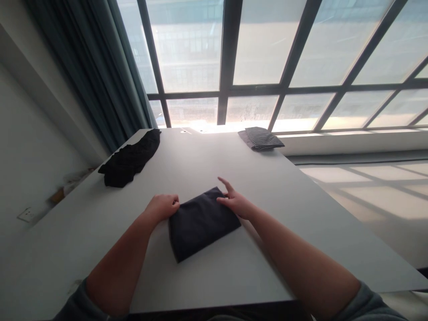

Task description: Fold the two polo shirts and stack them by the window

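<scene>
A folded dark grey garment [203, 225] lies at a slant on the white table in front of me. Its layered left edge faces me slightly, and its kind cannot be made out. My left hand [163, 207] is closed on its upper left corner, fingers curled in a pinch. At the upper right edge, my right hand [238, 203] has its thumb on top of the cloth. The index finger of that hand sticks out away from the fabric, while the other fingers are bent at the edge and partly hidden.
The white table [197, 156] runs toward a large window [261, 49]. A crumpled black garment [132, 158] lies along its left edge. Folded cloth with a striped piece [264, 138] on top sits at the far right. A dark curtain [93, 58] hangs at left.
</scene>
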Motion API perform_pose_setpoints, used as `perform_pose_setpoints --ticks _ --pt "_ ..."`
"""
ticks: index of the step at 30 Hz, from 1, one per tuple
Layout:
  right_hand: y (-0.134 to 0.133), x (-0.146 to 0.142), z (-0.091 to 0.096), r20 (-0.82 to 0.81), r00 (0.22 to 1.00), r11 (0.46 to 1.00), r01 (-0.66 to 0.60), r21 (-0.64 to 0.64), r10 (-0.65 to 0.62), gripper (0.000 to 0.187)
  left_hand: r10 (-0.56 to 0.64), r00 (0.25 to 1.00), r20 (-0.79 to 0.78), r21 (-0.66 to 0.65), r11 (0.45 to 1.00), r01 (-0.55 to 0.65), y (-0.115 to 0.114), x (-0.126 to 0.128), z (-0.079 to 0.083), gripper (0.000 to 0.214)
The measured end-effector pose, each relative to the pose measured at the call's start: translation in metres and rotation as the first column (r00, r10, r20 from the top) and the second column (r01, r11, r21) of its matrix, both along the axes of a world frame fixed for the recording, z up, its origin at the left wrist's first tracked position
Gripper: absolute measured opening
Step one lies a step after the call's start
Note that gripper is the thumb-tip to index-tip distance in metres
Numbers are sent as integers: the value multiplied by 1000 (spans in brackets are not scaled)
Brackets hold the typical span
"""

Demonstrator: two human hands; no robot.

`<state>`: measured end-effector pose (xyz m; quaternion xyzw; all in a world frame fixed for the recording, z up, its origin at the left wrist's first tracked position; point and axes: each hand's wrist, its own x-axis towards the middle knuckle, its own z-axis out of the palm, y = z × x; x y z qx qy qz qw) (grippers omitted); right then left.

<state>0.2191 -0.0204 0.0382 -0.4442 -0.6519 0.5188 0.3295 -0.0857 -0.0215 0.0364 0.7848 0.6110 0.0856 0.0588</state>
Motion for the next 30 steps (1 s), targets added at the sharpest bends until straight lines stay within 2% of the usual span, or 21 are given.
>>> perform_pose_setpoints --ticks 2,4,6,8,12,16,19,21,23,25,27,30 --pt "-3 2 2 61 979 980 -197 31 195 83 31 998 -49 64 998 -28 -13 10 6 35" --pt "-3 2 2 148 955 960 -270 72 257 62 -28 999 38 77 997 25 -23 24 6 41" --pt "-2 2 -1 198 951 962 -259 90 238 47 -111 987 113 60 993 105 -27 37 0 43" --pt "-2 0 -2 210 952 964 -246 101 221 41 -156 979 128 50 987 151 -25 45 -7 42" --pt "-4 0 3 212 955 960 -239 144 206 34 -184 952 243 28 983 183 -14 41 -17 37" --pt "-10 2 14 214 940 927 -309 210 265 32 -209 839 502 -17 968 251 -15 35 -14 39" --pt "-15 4 21 215 917 891 -384 241 337 34 -296 795 530 5 938 346 -19 35 -10 40" --pt "-18 5 23 188 919 909 -378 176 346 42 -315 816 485 46 941 336 -20 36 -9 41" --pt "-21 4 21 135 920 927 -373 27 367 53 -280 842 461 86 958 272 -18 37 -10 42" --pt "-21 2 16 52 927 920 -361 -152 372 65 -229 858 460 106 973 203 -15 36 -12 43" --pt "-19 -1 10 -10 938 901 -336 -274 347 74 -208 861 464 104 978 180 -12 35 -15 45" --pt "-11 -3 14 -15 936 890 -338 -305 351 81 -225 837 499 95 974 205 -7 30 -20 46"
